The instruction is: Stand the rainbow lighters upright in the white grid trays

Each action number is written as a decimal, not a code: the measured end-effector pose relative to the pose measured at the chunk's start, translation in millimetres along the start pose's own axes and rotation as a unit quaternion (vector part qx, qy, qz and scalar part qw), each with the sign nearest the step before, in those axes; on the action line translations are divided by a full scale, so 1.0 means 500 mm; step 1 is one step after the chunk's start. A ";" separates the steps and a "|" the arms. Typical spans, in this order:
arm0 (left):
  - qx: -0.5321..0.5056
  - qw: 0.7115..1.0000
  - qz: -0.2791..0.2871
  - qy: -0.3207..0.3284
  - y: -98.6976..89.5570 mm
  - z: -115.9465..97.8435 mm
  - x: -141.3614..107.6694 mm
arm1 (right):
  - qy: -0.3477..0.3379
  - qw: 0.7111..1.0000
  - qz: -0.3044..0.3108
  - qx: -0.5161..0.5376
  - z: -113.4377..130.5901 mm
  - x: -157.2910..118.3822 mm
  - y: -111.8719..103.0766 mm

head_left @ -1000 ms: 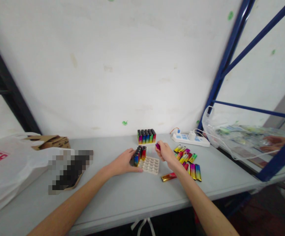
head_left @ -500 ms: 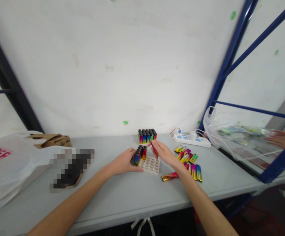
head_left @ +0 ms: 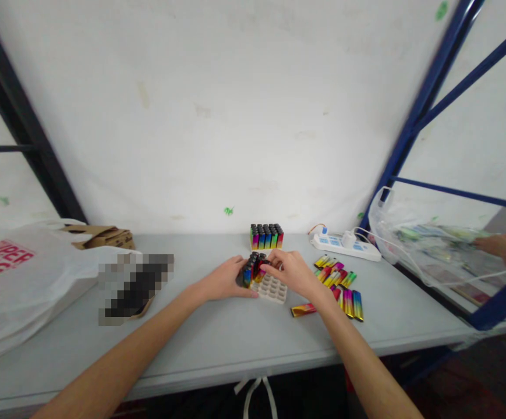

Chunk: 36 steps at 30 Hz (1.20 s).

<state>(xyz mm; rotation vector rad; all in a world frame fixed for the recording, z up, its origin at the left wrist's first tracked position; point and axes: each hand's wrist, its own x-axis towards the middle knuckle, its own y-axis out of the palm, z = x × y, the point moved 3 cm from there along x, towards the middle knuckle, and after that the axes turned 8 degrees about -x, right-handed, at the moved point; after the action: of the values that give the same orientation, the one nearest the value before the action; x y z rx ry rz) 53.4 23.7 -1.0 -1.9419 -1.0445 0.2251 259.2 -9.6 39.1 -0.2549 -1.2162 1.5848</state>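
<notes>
My left hand [head_left: 224, 280] braces the white tray [head_left: 271, 289] on the desk [head_left: 218, 343]. My right hand [head_left: 290, 270] pinches a lighter [head_left: 262, 269] over the tray's filled rows. Judging so, I'm mid-insertion; next it needs lining up upright over an empty slot.

Glossy metallic lighters [head_left: 339, 285], matt plastic tray [head_left: 272, 289], smooth grey table [head_left: 218, 343].

You are looking at a full tray of rainbow-coloured lighters [head_left: 266, 237] standing at centre frame against the white wall. A white power strip [head_left: 344, 244] is lying right of it. A clear plastic bag [head_left: 423, 244] is slumping at right under the blue metal rack [head_left: 414, 119]. At left, a white plastic bag with red lettering [head_left: 12, 279] is sitting before a brown cardboard box [head_left: 102, 236].
</notes>
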 end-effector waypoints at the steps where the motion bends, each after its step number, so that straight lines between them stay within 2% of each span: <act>1: 0.002 1.000 0.000 0.003 0.000 0.000 0.000 | -0.003 1.000 0.003 -0.006 -0.001 0.000 0.000; 5: 0.014 1.000 0.004 0.001 0.002 0.001 0.001 | -0.019 0.999 0.009 -0.038 0.006 0.002 0.002; 10: 0.010 1.000 -0.002 0.008 0.001 0.002 0.001 | 0.072 0.984 0.006 -0.165 0.015 0.002 0.017; 13: 0.012 1.000 0.001 -0.001 0.001 0.002 0.001 | 0.067 0.985 0.034 -0.158 0.017 0.001 0.011; 15: 0.014 1.000 0.003 -0.007 0.000 0.002 0.001 | 0.071 0.986 0.027 -0.147 0.002 0.001 -0.013; 18: 0.015 1.000 0.004 -0.007 -0.001 0.000 0.001 | 0.140 0.970 -0.008 -0.199 -0.060 -0.007 -0.067; 21: 0.013 1.000 0.005 -0.006 -0.002 0.000 0.001 | 0.233 0.931 -0.001 -0.281 -0.152 -0.028 -0.106; 23: 0.013 1.000 0.003 -0.009 -0.003 0.000 0.000 | 0.270 0.907 0.008 -0.324 -0.206 -0.044 -0.115; 25: 0.015 1.000 0.003 -0.012 -0.003 0.001 0.000 | 0.287 0.897 0.054 -0.331 -0.243 -0.056 -0.108; 27: 0.016 1.000 0.004 -0.014 -0.002 0.002 0.000 | 0.279 0.901 0.095 -0.319 -0.255 -0.059 -0.093; 30: 0.013 1.000 0.002 -0.017 -0.003 0.002 0.000 | 0.240 0.917 0.111 -0.297 -0.236 -0.049 -0.074; 36: 0.010 1.000 0.007 -0.009 -0.003 -0.003 0.001 | 0.064 0.974 0.113 -0.187 -0.159 -0.022 -0.035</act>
<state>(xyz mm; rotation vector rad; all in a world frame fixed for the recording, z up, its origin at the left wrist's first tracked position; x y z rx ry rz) 53.5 23.6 1.1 -1.9330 -1.0364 0.2599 328.8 24.7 12.5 -0.7497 -1.4166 1.4931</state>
